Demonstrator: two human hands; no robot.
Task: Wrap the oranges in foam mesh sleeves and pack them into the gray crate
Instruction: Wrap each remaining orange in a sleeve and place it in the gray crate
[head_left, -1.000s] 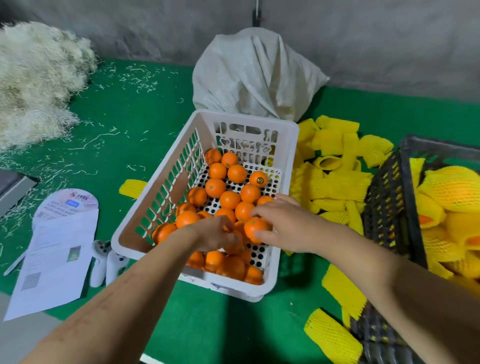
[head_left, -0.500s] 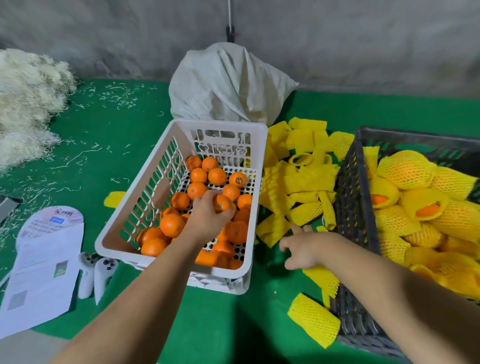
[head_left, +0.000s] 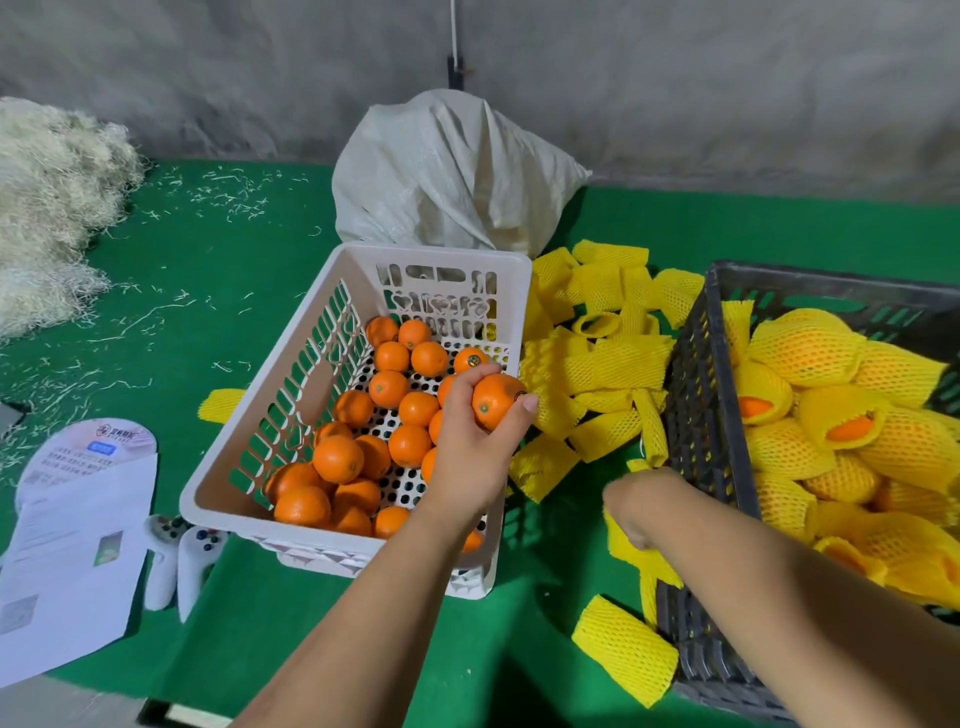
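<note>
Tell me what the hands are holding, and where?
The left hand grips an orange around its sides. The right hand reaches onto a foam mesh sleeve; its grip is hidden.

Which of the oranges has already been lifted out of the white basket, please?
The orange held in the left hand, raised at the white basket's right rim. All the other bare oranges lie loose on the basket floor.

Green table (head_left: 218, 291) bears white basket (head_left: 249, 478), gray crate (head_left: 698, 467), loose sleeves (head_left: 613, 364).
</note>
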